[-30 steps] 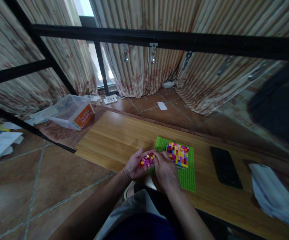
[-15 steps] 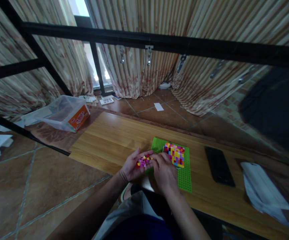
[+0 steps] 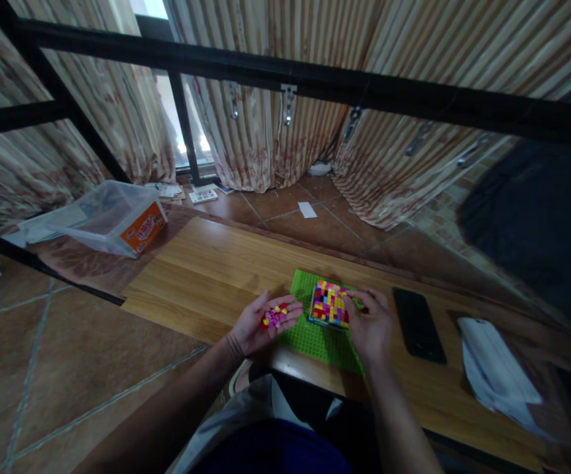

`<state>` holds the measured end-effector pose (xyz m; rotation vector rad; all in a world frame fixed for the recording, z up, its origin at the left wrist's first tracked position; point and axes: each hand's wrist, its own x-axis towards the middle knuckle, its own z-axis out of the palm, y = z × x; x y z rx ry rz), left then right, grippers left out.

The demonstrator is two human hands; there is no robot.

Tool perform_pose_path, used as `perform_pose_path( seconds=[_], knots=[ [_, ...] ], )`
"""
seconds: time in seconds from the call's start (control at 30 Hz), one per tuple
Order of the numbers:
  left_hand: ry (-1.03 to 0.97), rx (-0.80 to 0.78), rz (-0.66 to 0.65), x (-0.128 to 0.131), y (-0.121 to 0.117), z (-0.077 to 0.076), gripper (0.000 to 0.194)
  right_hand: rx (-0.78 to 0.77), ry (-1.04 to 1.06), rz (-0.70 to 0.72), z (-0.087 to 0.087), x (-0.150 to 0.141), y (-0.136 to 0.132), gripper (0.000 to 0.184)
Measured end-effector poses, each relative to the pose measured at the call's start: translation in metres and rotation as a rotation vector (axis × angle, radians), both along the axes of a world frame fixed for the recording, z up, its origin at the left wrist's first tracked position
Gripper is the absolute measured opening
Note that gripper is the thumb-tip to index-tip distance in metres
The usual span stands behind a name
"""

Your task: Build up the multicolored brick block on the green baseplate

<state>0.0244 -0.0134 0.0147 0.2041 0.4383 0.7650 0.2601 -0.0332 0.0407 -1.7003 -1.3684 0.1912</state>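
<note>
My left hand (image 3: 260, 324) is palm up with its fingers stretched out, and it carries a small heap of pink, red and yellow toy bricks (image 3: 274, 318). A green studded baseplate (image 3: 309, 342) lies on the wooden table, partly under my right hand (image 3: 371, 322). On it sits a square block of multicoloured bricks (image 3: 328, 304). The fingertips of my right hand are pinched at the right part of this block's top. A tiny brick seems to be between them, mostly hidden by the fingers.
A black phone (image 3: 418, 324) and a white packet (image 3: 497, 362) lie on the wooden table (image 3: 206, 263) to the right. A clear plastic box (image 3: 112, 217) with an orange label stands at the far left. Black metal bars (image 3: 245, 62) cross in front of the curtains.
My right hand has moved right, from the bricks in my left palm to the multicoloured block. My left hand stays palm up with the bricks. The view has shifted slightly.
</note>
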Motion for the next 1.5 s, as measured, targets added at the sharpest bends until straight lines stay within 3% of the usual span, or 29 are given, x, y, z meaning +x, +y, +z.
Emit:
perform_pose_path(
  seconds=[0.37,0.6,0.83,1.27,1.5],
  knots=[
    [0.037,0.006,0.001,0.001,0.0,0.004,0.056,-0.024,0.174,-0.031,-0.011,0.005,0.011,0.024],
    [0.03,-0.007,-0.003,0.0,0.001,0.002,0.057,-0.008,0.54,-0.034,-0.025,0.005,0.017,0.029],
    [0.044,-0.009,0.0,0.0,0.001,0.003,0.055,-0.034,0.869,-0.082,-0.017,-0.005,0.018,0.024],
    [0.053,-0.037,-0.005,0.0,0.001,0.003,0.057,-0.022,0.88,-0.096,-0.016,-0.006,0.02,0.023],
    [0.045,-0.026,0.012,0.001,-0.001,0.003,0.058,-0.016,0.788,-0.07,-0.02,-0.005,0.014,0.029]
  ],
)
